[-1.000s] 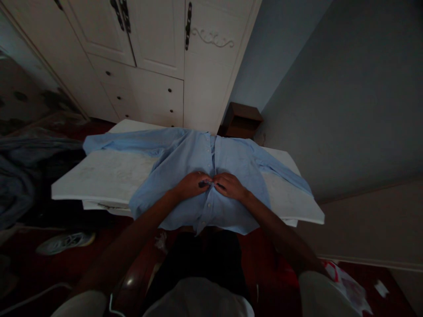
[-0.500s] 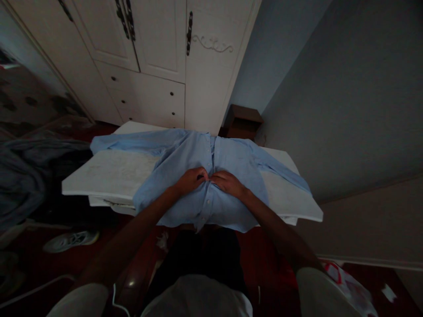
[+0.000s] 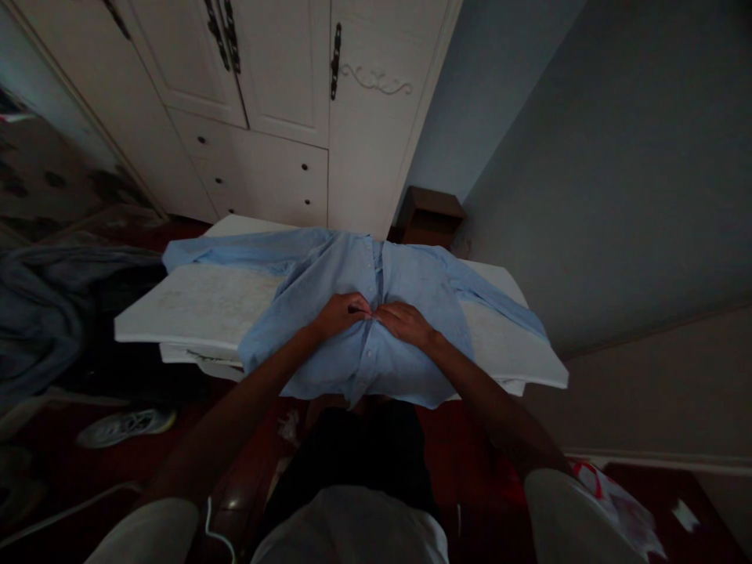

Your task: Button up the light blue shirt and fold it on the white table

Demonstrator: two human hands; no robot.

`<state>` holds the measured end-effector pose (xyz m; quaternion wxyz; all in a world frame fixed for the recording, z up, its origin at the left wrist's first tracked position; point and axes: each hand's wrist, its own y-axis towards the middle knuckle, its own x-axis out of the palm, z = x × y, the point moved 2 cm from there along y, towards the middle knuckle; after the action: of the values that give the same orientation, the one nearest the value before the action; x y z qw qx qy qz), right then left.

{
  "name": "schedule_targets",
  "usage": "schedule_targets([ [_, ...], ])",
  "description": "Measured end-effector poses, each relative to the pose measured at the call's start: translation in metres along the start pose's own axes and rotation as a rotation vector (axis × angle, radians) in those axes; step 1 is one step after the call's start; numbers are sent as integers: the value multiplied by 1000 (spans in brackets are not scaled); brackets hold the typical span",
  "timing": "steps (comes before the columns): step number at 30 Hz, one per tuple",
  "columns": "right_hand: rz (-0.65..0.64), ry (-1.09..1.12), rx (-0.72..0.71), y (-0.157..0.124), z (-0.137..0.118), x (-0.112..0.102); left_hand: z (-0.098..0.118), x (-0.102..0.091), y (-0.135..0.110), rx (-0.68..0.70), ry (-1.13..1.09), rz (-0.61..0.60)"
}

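Note:
A light blue button-up shirt (image 3: pixel 329 274) lies front-up on a white board (image 3: pixel 193 301), sleeves spread to both sides and hem hanging over the near edge. My left hand (image 3: pixel 339 312) and my right hand (image 3: pixel 404 323) meet at the middle of the shirt's button placket. Both have fingers curled and pinched on the placket fabric, fingertips almost touching. Several small buttons run in a line above and below my hands.
A white wardrobe (image 3: pixel 282 110) with drawers stands behind the board. A small brown cabinet (image 3: pixel 432 213) sits in the corner by the blue-grey wall. Dark clothing (image 3: pixel 52 301) is heaped at left, with a pale shoe (image 3: pixel 126 424) on the red floor.
My hands have shifted slightly up the placket and stay pinched together. The view has drifted a little; the shirt lies as before.

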<state>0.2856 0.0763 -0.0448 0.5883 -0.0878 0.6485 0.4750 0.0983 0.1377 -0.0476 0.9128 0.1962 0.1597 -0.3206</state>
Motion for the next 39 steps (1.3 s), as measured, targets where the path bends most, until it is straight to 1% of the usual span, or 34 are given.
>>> schedule_targets([
  [3,-20,36,-5,1,0,-1,-4,0,1,-30,-44,28],
  [7,-46,86,33,-1,1,0,-4,1,1,-9,-46,15],
  [10,-14,84,54,-4,2,2,-1,1,0,-18,-67,22],
  [14,57,22,61,-8,4,3,3,2,-4,-45,-125,34],
  [18,50,81,48,-10,4,3,4,3,-6,-76,-164,31],
  [22,21,107,43,-12,4,4,4,3,-8,-97,-200,17],
  [25,2,99,48,-14,4,3,4,2,-10,-128,-290,-25],
  [28,23,106,27,-14,3,1,5,2,-11,-166,-364,-44],
  [31,42,76,5,-14,1,0,6,4,-12,-198,-360,-30],
  [35,13,49,6,-15,-1,0,8,8,-16,-242,-360,-3],
  [39,55,-14,-19,-13,-4,-4,18,13,-24,-246,-343,38],
])
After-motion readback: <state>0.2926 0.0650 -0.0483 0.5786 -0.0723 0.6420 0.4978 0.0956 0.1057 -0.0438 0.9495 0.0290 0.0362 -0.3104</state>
